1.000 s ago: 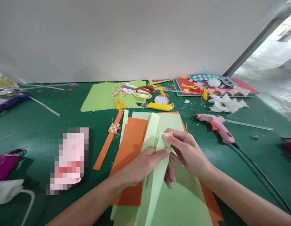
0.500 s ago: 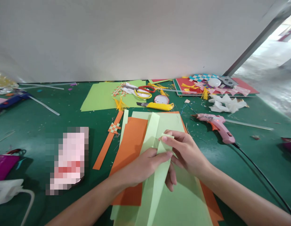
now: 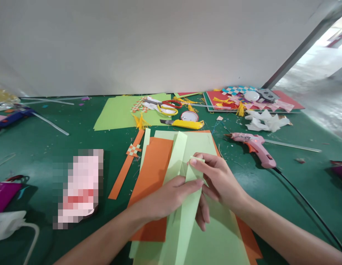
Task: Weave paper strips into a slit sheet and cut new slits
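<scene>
A long strip of light green paper [image 3: 187, 217] is held up off the stack, folded over near its top end. My right hand [image 3: 216, 173] pinches that top end between thumb and fingers. Lower down, my left hand [image 3: 171, 195] grips the strip with its thumb on top and its fingers passing behind. Under both hands lie light green sheets [image 3: 220, 235]. To the left of the strip rest an orange paper piece [image 3: 153, 165] and an orange bookmark-like strip [image 3: 122, 176] with a woven checkered patch and a yellow tassel [image 3: 142, 120].
A pink glue gun [image 3: 254, 145] with a black cord lies on the right. Behind the sheets are a yellow utility knife [image 3: 187, 124] and scissors [image 3: 171, 106]. A blurred pink object [image 3: 82, 184] and a white plug [image 3: 7, 224] are on the left. A grey wall [image 3: 160, 44] borders the green table.
Very little differs. The lower fingers of my left hand have shifted slightly down behind the strip, and both hands keep their grip on it.
</scene>
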Available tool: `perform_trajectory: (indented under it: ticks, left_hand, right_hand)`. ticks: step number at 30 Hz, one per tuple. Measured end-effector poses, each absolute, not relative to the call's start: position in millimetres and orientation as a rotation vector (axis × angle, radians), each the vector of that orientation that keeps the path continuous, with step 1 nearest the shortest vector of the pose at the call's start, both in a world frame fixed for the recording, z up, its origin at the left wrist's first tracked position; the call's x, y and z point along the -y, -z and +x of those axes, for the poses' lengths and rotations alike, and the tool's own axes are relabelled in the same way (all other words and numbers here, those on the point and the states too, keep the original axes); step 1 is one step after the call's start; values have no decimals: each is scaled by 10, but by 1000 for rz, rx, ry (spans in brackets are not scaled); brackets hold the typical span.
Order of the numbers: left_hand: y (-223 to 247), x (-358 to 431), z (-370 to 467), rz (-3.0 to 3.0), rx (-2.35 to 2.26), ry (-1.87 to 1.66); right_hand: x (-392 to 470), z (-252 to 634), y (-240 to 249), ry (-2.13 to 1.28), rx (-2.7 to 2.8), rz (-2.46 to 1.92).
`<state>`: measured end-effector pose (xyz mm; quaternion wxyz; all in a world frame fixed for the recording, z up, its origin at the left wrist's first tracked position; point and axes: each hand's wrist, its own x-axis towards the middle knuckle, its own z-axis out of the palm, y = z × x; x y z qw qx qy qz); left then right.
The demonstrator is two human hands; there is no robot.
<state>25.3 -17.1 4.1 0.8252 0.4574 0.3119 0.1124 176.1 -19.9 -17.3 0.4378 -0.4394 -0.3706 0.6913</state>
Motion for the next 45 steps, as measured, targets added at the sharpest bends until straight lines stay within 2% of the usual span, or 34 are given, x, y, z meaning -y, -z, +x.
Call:
perform_trajectory:
  ticks: [13,26,38,45]
  left_hand:
    - [-49,176,270,954,-680,-209]
    - [36,86,204,960,-628,-361]
    - [55,147,228,990,-536,-244]
    - [35,133,218,1017,-547,-271]
  right_hand:
    - [201,1751,127,-1725,927,-1133]
    - [94,1925,52,-1853,1235,-1020]
    - [-56,2089,141,-1498,987,-1141]
    - [74,1924,114,-1788,1258,-1141]
